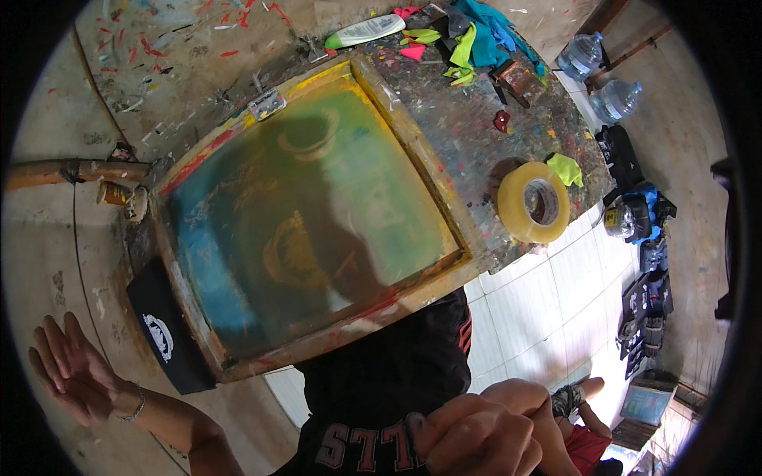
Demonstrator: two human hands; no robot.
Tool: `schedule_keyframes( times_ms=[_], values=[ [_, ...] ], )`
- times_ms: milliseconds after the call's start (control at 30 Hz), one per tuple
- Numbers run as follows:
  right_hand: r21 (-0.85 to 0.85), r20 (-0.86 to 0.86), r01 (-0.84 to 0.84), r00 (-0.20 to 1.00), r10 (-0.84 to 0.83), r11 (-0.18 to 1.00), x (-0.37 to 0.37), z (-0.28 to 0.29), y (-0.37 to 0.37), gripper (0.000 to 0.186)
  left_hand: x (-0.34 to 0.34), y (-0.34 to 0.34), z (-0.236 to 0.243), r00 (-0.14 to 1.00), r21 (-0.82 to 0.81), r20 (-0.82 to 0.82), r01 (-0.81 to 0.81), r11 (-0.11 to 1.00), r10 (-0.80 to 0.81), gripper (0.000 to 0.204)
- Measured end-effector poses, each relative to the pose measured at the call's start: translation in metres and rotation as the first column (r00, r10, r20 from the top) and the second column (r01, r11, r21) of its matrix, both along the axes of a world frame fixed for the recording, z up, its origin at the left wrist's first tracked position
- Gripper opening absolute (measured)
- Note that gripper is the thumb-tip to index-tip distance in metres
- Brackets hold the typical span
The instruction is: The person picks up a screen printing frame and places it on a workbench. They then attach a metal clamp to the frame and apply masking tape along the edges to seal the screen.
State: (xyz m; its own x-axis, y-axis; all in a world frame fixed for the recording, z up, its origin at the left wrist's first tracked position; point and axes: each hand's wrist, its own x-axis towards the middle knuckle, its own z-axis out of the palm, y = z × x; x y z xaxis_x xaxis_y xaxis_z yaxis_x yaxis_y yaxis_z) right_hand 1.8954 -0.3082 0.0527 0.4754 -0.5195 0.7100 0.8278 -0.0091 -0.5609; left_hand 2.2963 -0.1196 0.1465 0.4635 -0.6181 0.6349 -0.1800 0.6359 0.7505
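My left hand (75, 373) is raised at the far left with its fingers stretched out and nothing in it; a bracelet (136, 404) circles the wrist. Close beside it, a black fabric piece (178, 333) with a white print sticks out from under the left edge of a screen-printing frame (309, 341). The frame lies on the table, its mesh (381, 182) stained green, yellow and blue, with my shadow across it. My right hand (480, 432) is in front of my chest, away from the frame, with its fingers curled closed. What it holds, if anything, is hidden.
A roll of clear tape (512, 208) sits on the paint-stained table (444, 119), right of the frame. Coloured cloth scraps (476, 40) and a white-green bottle (365, 32) lie at the back. Water jugs (582, 55) stand on the right; another person (587, 444) is at lower right.
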Motion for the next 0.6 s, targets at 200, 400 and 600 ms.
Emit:
schedule_keyframes(
  times_ms=[200,400,600],
  values=[
    [0.160,-0.250,0.453,0.878,-0.408,0.877,0.031,-0.033,0.026,0.013,0.024,-0.051,-0.017,0.975,0.323,0.220,-0.045,0.945,-0.029,0.051],
    [0.849,-0.172,-0.148,0.829,0.531,0.506,0.023,-0.107,0.039,0.072,0.032,-0.200,-0.122,0.953,0.784,0.194,-0.007,0.621,-0.234,0.018],
    [0.902,0.049,-0.343,0.684,0.728,0.262,0.017,-0.141,0.054,0.107,0.011,-0.258,-0.213,0.905,0.906,0.079,0.109,0.408,-0.418,0.018]
  ],
)
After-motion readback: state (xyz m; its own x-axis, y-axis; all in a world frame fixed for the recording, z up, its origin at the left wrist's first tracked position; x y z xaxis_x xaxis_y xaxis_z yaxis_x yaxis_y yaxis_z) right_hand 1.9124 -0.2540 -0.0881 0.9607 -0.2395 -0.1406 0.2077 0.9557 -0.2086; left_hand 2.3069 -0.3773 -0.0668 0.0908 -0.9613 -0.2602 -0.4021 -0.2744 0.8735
